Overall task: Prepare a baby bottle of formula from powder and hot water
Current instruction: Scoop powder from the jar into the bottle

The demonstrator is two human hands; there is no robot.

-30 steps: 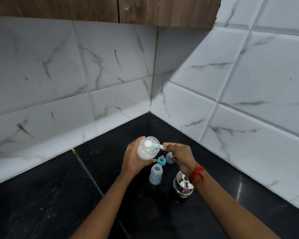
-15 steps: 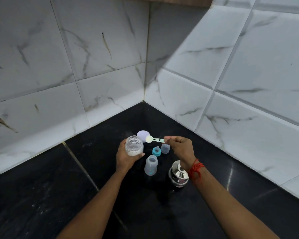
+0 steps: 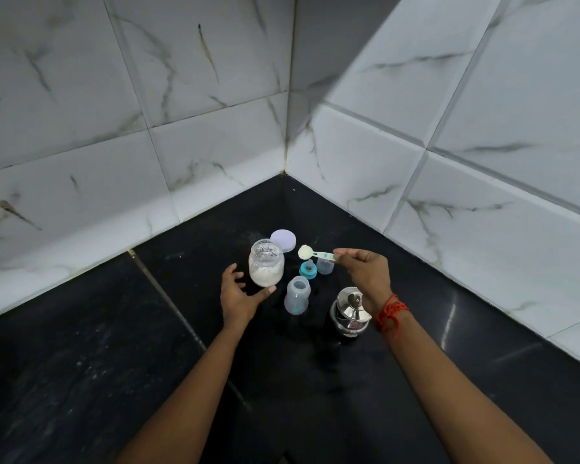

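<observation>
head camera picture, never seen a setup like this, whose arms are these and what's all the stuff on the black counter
There is no machine here. The camera is worn on a person's head and looks down, so the two arms reaching in from the bottom are that person's own. This is the only view.

On the black counter, in a tiled corner, stand these things:
- an open jar with white powder in it
- a pale round lid behind the jar
- an open baby bottle
- a teal teat ring
- a clear cap
- a shiny steel pot with its cover on

The right hand pinches the handle of a small scoop filled with powder, held in the air above the counter. The left hand is open beside the jar and does not grip it.
</observation>
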